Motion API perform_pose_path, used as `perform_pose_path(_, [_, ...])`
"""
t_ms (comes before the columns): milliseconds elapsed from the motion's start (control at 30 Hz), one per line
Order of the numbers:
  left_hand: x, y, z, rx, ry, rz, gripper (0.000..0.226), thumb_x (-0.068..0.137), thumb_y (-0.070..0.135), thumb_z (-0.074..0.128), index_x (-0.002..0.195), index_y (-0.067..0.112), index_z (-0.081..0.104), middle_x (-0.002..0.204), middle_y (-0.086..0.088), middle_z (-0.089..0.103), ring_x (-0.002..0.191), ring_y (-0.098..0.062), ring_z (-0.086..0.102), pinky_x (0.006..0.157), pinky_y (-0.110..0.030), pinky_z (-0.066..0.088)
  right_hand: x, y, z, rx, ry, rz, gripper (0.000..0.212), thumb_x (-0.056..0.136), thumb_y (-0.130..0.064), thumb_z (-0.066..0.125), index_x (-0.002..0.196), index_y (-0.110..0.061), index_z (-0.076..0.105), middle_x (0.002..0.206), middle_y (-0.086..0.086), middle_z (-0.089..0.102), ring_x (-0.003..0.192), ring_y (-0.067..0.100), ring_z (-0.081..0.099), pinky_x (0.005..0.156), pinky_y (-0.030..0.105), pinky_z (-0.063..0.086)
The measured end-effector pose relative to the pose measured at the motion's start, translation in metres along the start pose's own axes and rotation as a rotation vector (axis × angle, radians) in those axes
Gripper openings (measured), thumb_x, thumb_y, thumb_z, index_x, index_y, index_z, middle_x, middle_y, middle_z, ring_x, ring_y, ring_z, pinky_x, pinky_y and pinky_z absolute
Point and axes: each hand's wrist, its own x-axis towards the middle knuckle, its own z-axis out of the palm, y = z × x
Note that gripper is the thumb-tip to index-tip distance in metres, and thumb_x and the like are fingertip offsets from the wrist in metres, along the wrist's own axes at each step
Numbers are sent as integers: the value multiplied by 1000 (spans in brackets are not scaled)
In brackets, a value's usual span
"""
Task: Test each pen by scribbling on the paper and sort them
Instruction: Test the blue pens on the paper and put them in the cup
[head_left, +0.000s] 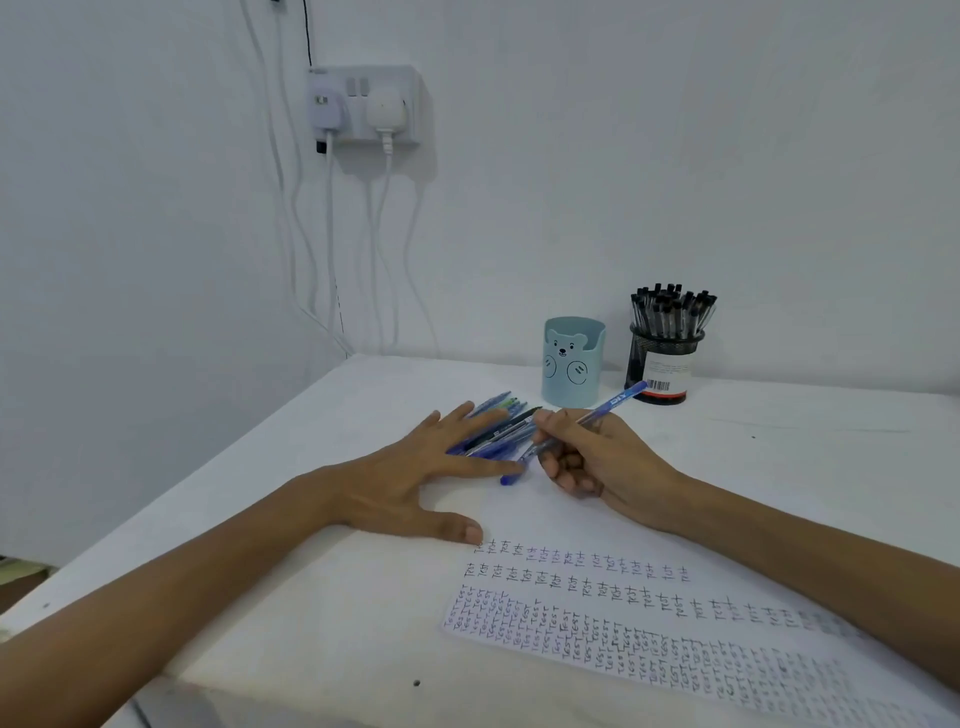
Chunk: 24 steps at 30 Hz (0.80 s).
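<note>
A white paper (545, 514) covered in rows of handwritten marks lies on the table. My right hand (592, 457) grips a blue pen (615, 402), its tip angled down toward the paper's top edge. My left hand (415, 483) lies flat with straight fingers, thumb on the paper and fingers over a pile of blue and black pens (501, 426). One blue pen (511, 478) lies by my left fingertips.
A light blue bear-printed cup (571, 364) stands behind the pile. To its right a black mesh holder (662, 366) is full of black-capped pens. A wall socket (363, 104) with plugs and hanging cables is at the back left. The table edge (182, 509) runs along the left.
</note>
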Motion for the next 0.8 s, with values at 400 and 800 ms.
perform_pose_path(400, [-2, 1, 2, 77, 103, -18, 63, 94, 67, 58, 151, 45, 39, 170, 24, 8, 157, -1, -7, 129, -54, 4, -1, -1, 1, 48, 74, -9, 45, 99, -52, 51, 73, -17, 59, 56, 9, 55, 42, 17, 41, 40, 23, 21])
perform_pose_path(800, [0, 3, 1, 167, 23, -11, 66, 101, 65, 42, 161, 41, 27, 170, 25, 3, 156, 3, -8, 128, -54, -2, 1, 4, 1, -134, 17, -49, 33, 103, -34, 56, 89, -5, 66, 69, 11, 64, 49, 16, 51, 41, 22, 31])
